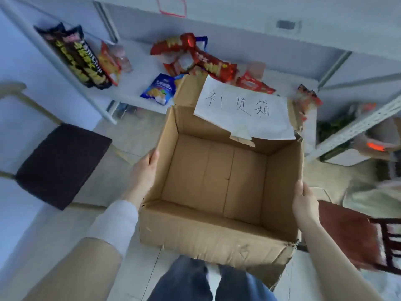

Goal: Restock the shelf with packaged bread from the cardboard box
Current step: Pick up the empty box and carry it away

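Fingers (pixel 153 157) of the left hand (pixel 144 170) clamp over the left wall of the cardboard box (pixel 217 242). The right hand (pixel 303 205) grips the right wall, thumb on the rim. A handwritten paper label (pixel 245 109) on the far flap reads "补货箱". The box hangs between both outstretched arms, its bare bottom showing, just before the shelf (pixel 134 61), where red packets (pixel 195 55) lie.

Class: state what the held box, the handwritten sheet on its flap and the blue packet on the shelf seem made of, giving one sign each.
Box: matt brown cardboard; torn, creased edges. Sheet: thin white paper; it curls, ink lines show. Blue packet: probably glossy plastic film; crinkled with highlights.
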